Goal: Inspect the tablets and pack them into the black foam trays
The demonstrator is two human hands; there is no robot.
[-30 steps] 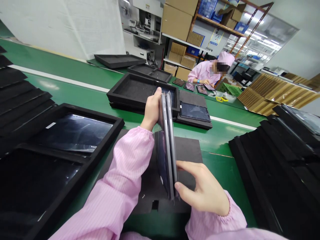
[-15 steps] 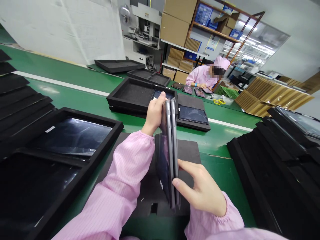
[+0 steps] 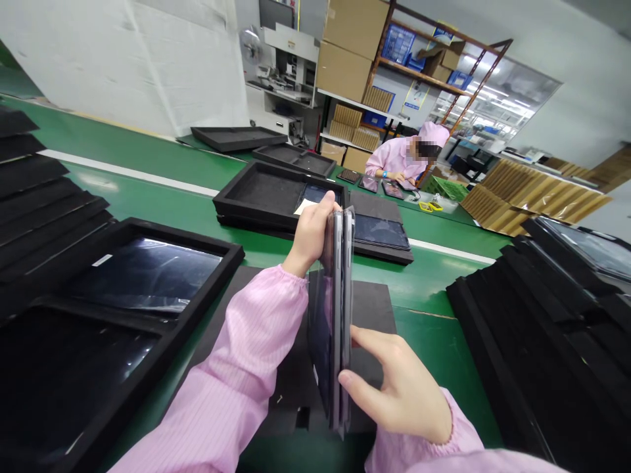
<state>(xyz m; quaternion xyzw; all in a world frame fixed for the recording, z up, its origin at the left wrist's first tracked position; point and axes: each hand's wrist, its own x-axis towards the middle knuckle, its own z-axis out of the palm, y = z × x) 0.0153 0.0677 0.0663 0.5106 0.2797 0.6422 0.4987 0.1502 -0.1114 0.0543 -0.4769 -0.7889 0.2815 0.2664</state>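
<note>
Two thin tablets point(image 3: 336, 328) in clear film stand on edge, face to face, above a black foam sheet point(image 3: 372, 302). My left hand point(image 3: 314, 230) is closed round their far end, with its thumb on top. Near their lower end, my right hand point(image 3: 401, 384) has its thumb and fingertips on the edges of the right-hand tablet. A small white label shows on the left face of the pair. Behind them, another tablet point(image 3: 382, 231) lies on a foam tray.
A black tray point(image 3: 234, 253) with two film-covered screens lies left, beside stacked foam trays point(image 3: 44, 210). More trays point(image 3: 513, 328) are stacked right. Open trays point(image 3: 261, 187) sit ahead on the green table point(image 3: 428, 341). Across it, a person point(image 3: 401, 154) in pink handles tablets.
The view has tilted slightly, so the background sits lower. The two tablets now stand more upright and closer to edge-on. Both hands keep their places on them.
</note>
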